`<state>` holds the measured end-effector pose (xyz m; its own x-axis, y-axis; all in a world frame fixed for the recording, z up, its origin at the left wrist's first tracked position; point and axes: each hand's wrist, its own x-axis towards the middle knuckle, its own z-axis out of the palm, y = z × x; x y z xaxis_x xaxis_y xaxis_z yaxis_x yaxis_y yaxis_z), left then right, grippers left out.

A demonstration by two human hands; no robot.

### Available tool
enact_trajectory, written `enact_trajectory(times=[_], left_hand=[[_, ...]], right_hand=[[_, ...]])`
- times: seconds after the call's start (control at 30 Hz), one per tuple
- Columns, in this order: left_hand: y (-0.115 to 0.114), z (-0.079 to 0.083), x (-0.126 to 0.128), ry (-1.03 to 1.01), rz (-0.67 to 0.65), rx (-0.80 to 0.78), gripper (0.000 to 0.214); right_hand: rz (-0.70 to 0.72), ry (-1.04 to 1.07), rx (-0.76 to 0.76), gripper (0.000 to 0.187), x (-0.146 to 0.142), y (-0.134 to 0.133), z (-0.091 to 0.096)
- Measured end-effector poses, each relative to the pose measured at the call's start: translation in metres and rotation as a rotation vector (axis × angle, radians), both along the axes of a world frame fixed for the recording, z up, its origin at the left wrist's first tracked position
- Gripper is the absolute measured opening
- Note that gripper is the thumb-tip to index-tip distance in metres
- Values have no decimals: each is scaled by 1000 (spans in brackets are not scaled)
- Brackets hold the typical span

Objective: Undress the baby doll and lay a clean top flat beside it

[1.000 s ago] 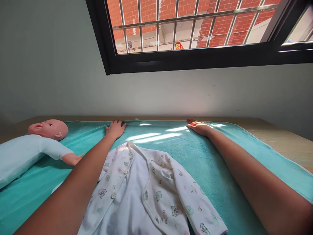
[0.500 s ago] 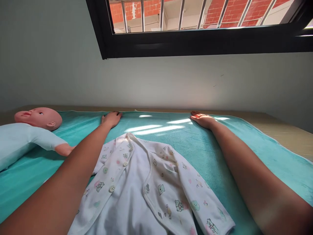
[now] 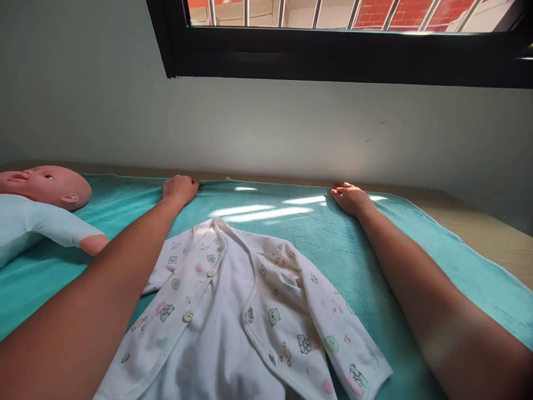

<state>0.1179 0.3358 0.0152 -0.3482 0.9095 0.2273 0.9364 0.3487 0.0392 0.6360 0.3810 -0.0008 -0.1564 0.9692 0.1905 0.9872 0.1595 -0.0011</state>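
Observation:
A turquoise towel (image 3: 333, 266) lies spread over the surface. At its far edge, left of the middle, my left hand (image 3: 180, 189) is closed on the cloth, knuckles up. Farther right along the same edge, my right hand (image 3: 352, 199) has its fingers curled in at the cloth; the fingertips are partly hidden. Between my forearms a white baby shirt (image 3: 287, 300) with small animal prints lies with its front unbuttoned and its collar away from me. Its lower end runs out of view, and my left forearm covers part of one sleeve.
A baby doll (image 3: 45, 222) in a pale blue suit lies on its back at the left, its hand by my left forearm. Bare wooden surface (image 3: 478, 228) shows at the right. Behind rises a grey wall (image 3: 270, 133) with a black-framed window (image 3: 312, 58).
My right hand's fingers have curled in from a flatter pose. My left hand looks more tightly closed. The view has shifted slightly, and the doll sits farther left in it.

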Motion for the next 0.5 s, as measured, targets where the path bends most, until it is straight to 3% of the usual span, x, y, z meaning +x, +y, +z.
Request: enact_trajectory(times=[0.27,0.5], left_hand=[[6,-4,-9,-81,-69,-111,59],[19,-14,-29,-129,-166,-147,68]], right_hand=[[-15,-11,-30,47,2,-7,-2],[-29,-15,-144,58,9,2,-9]])
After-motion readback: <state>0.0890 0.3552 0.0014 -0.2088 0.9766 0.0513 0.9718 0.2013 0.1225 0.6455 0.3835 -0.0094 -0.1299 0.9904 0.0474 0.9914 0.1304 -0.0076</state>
